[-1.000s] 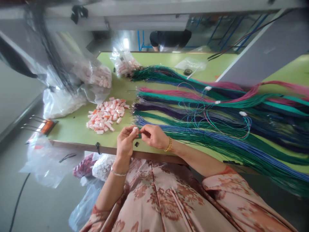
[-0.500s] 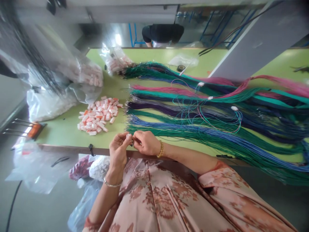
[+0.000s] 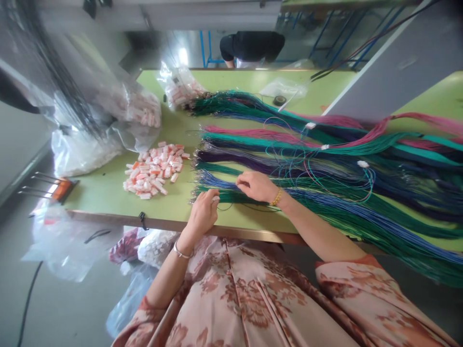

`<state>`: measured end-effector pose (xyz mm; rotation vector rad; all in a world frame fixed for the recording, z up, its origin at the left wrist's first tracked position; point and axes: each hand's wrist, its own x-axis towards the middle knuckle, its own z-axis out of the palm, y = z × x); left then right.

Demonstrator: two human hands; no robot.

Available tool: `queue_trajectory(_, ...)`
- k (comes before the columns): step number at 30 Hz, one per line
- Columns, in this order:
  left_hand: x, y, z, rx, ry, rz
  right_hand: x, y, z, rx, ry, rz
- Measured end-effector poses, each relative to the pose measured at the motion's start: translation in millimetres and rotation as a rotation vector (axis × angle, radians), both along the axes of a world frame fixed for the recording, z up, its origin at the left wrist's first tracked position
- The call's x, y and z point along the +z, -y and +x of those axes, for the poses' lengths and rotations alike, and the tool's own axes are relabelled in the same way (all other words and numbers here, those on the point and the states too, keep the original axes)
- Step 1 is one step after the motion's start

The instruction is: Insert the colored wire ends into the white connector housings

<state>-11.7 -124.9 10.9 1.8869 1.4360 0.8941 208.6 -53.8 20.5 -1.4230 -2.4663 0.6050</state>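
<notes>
My left hand (image 3: pixel 202 212) is closed at the table's front edge, by the ends of the green wires (image 3: pixel 231 196). A small white plastic connector (image 3: pixel 216 198) shows between its thumb and fingers. To the right, my right hand (image 3: pixel 257 186) is pinched above the blue wires (image 3: pixel 217 181); whatever lies between its fingertips is too small to make out. Left of the wires lies a loose pile of white and orange connectors (image 3: pixel 155 168).
Pink wires (image 3: pixel 235 131) and dark purple wires (image 3: pixel 224 158) stretch across the green table (image 3: pixel 104 193). Wired white connectors (image 3: pixel 362 164) rest on them. Plastic bags (image 3: pixel 83 152) stand at left, near an orange block with metal prongs (image 3: pixel 62 189). Across the table is another person (image 3: pixel 252 46).
My hands have separated. The right moved up and right over the wires, while the left shifted up and right with the white connector. The camera view moved slightly.
</notes>
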Motion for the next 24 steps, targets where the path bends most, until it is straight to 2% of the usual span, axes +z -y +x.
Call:
queue_trajectory(5,-3.6,9.3,1.6,-0.060,-0.262,0.077,-3.7,1.0,1.5,-0.002,-0.013,-0.014)
queue_trajectory(12,-5.5,18.7,0.9,-0.066,-0.260,0.109,-11.2,-3.1,-17.0,0.081,-0.102,0.043)
queue_trajectory(16,-3.7,19.5,0.4,-0.049,-0.191,0.081,-16.6,-6.5,-29.0,0.129,-0.056,0.075)
queue_trajectory(19,0.4,22.1,-2.3,0.014,-0.081,0.045,-13.3,-9.2,-27.1,0.146,-0.112,0.060)
queue_trajectory(24,3.7,23.8,-4.6,0.151,0.249,-0.113,-2.4,-15.4,-29.1,0.126,-0.254,-0.170)
